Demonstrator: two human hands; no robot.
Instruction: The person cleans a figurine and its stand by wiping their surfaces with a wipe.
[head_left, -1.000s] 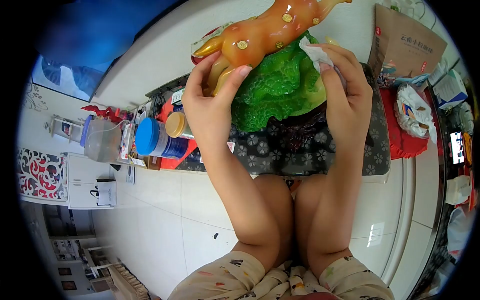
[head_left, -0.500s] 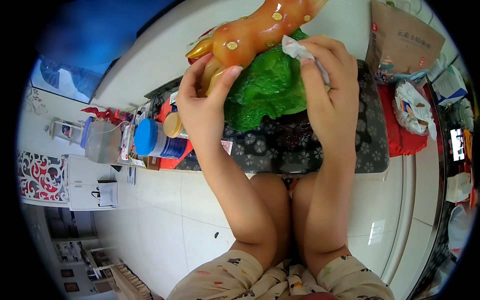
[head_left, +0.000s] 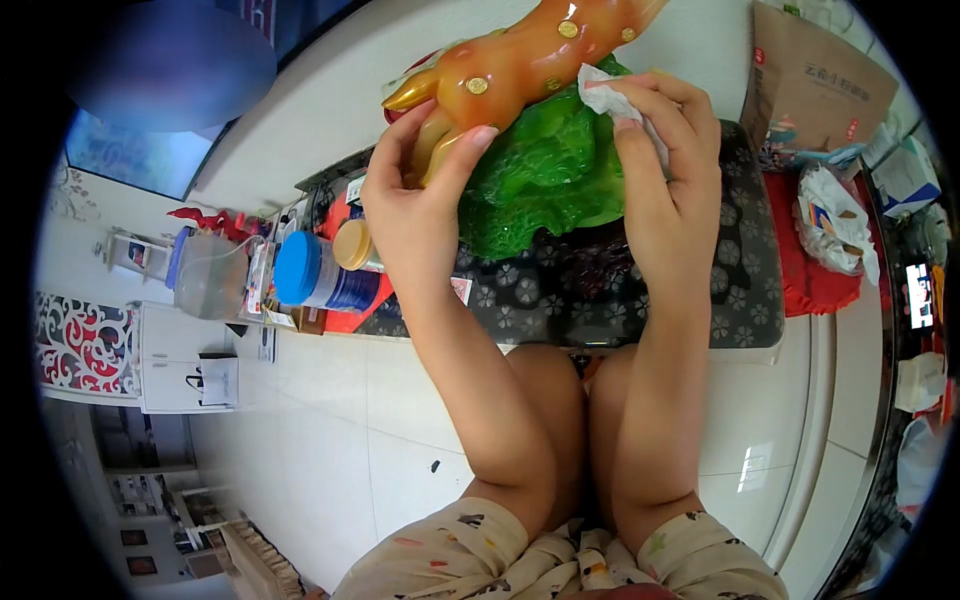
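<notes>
A glossy ornament (head_left: 512,72) lies across the top middle, its long orange body dotted with gold coin shapes and ending in a gold tip at the left. Beneath the body spread its green, crinkled cabbage-like leaves (head_left: 545,165). My left hand (head_left: 415,190) curls its thumb and fingers around a yellowish part at the ornament's left end. In my right hand (head_left: 672,165) a crumpled white tissue (head_left: 603,97) is pinched, pressed near the right side of the leaves. A dark base (head_left: 590,262) shows under the leaves, partly behind my right hand.
The ornament stands on a black flower-patterned tabletop (head_left: 735,300). Left are a blue-lidded jar (head_left: 297,270), a tan-lidded jar (head_left: 352,246) and a clear container (head_left: 212,275). Right are a brown paper bag (head_left: 815,85) and a plastic bag (head_left: 835,220) on red cloth.
The whole view has shifted slightly, moving the scene a little to the right. Both hands keep nearly the same grip and place on the ornament.
</notes>
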